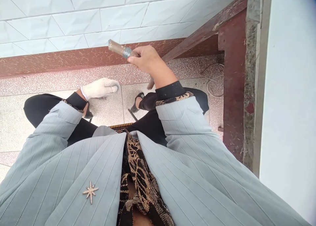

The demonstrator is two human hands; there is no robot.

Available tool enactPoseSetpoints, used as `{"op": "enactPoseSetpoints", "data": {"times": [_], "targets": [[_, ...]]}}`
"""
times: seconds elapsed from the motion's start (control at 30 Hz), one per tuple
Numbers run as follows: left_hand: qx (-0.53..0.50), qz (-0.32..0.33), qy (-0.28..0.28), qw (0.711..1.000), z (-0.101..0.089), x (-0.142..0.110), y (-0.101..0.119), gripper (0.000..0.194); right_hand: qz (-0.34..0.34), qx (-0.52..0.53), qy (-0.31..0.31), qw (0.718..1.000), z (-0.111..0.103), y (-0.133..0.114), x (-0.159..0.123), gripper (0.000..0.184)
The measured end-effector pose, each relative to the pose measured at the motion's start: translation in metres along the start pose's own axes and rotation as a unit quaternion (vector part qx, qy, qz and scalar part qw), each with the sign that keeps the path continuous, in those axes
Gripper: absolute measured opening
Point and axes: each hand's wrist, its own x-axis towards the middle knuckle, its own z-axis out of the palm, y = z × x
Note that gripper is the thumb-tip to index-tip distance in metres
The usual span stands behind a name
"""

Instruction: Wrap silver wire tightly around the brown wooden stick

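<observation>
My right hand (145, 59) is bare and closed round a short brownish pipe piece with a grey threaded end (120, 49), held up in front of the wall's red skirting. My left hand (100, 88) wears a white knitted glove and hangs lower, its fingers curled together; whether anything is in it I cannot make out. Both arms come out of grey pinstriped jacket sleeves. My legs in black trousers and my sandalled feet (138, 100) stand on the speckled floor below.
A white tiled wall (98, 18) with a red marbled skirting (61, 59) faces me. A dark red wooden door frame (233, 87) stands at the right, beside a white wall. Loose wire (214, 84) lies on the floor near the frame.
</observation>
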Motion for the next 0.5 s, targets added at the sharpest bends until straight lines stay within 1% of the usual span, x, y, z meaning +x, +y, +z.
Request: {"op": "enactPoseSetpoints", "data": {"times": [0.03,0.07,0.13,0.17,0.23,0.3,0.4,0.5], "targets": [[0.019,-0.003,-0.008,1.0,-0.002,0.0,0.002,0.025,-0.01,-0.075,0.0,0.997,0.003,0.004,0.004,0.017],[0.041,-0.008,-0.01,0.999,-0.005,0.0,0.003,0.025,-0.022,-0.138,-0.015,0.99,0.005,0.01,0.009,0.017],[0.082,-0.015,0.008,0.996,-0.009,0.0,0.005,0.023,-0.034,-0.21,-0.08,0.974,0.008,0.022,0.017,0.019],[0.096,-0.017,0.013,0.995,-0.011,0.0,0.005,0.023,-0.04,-0.227,-0.127,0.965,0.01,0.027,0.02,0.02],[0.112,-0.02,0.02,0.993,-0.013,-0.001,0.004,0.024,-0.042,-0.237,-0.226,0.944,0.013,0.034,0.022,0.02],[0.12,-0.025,0.034,0.992,-0.014,-0.001,0.002,0.024,-0.033,-0.237,-0.298,0.924,0.016,0.032,0.018,0.019],[0.126,-0.028,0.064,0.99,-0.018,-0.002,-0.002,0.026,-0.023,-0.227,-0.35,0.909,0.02,0.016,0.006,0.013],[0.123,-0.028,0.099,0.987,-0.024,-0.003,-0.005,0.024,-0.046,-0.17,-0.406,0.897,0.019,-0.003,-0.006,0.005]]}}
